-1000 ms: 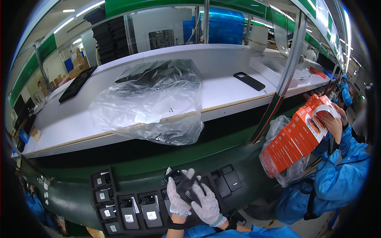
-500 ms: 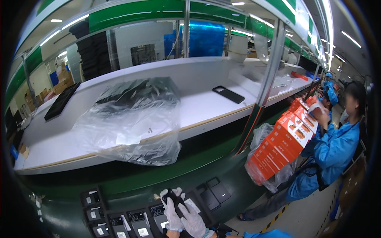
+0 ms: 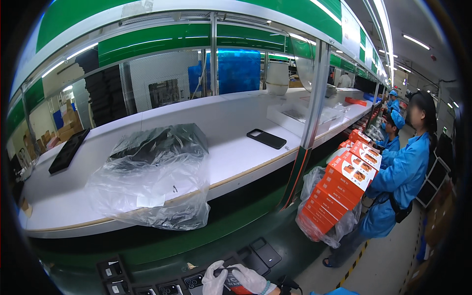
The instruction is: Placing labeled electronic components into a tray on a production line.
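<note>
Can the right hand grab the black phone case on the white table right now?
Probably not from here: the black phone case lies across on the white table, well beyond the right hand, which looks busy holding a dark-and-red item. Nothing covers the case, though.

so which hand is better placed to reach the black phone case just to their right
Likely the right hand: it is nearer the black phone case, with the left hand farther off. Both seem to hold the dark-and-red item.
</note>
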Available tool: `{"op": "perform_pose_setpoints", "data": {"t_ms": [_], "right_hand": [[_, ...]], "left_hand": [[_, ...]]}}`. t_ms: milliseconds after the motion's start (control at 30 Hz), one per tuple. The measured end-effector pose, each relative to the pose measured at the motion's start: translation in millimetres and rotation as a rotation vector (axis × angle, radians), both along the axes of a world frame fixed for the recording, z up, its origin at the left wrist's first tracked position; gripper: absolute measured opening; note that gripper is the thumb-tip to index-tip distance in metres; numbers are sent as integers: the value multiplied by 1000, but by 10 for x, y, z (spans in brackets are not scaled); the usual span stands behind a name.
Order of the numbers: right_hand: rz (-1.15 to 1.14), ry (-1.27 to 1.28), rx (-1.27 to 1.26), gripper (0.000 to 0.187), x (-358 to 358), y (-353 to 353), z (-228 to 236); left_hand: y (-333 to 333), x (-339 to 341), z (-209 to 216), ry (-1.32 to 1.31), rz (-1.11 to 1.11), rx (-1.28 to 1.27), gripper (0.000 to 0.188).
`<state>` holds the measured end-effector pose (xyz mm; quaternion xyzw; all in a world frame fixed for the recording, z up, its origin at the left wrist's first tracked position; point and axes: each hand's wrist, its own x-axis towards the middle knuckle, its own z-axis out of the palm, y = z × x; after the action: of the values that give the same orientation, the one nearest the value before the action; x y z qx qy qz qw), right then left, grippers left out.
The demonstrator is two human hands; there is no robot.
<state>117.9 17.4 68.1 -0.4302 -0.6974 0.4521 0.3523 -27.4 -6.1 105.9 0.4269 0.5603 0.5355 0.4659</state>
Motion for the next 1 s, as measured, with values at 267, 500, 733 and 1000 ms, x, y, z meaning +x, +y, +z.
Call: {"op": "perform_pose_setpoints", "data": {"t_ms": [267, 500, 733, 1000], "right_hand": [[443, 92, -24, 47, 187, 221, 396], [620, 17, -159, 41, 419, 422, 295], [664, 39, -223, 41, 470, 344, 257], [457, 26, -8, 23, 206, 167, 618]], "left_hand": [[-229, -481, 307, 527, -566, -88, 36], [-415, -350, -324, 383, -350, -133, 37], [-533, -265, -221, 862, -277, 129, 33], [-550, -193, -223, 898, 81, 275, 24]]}}
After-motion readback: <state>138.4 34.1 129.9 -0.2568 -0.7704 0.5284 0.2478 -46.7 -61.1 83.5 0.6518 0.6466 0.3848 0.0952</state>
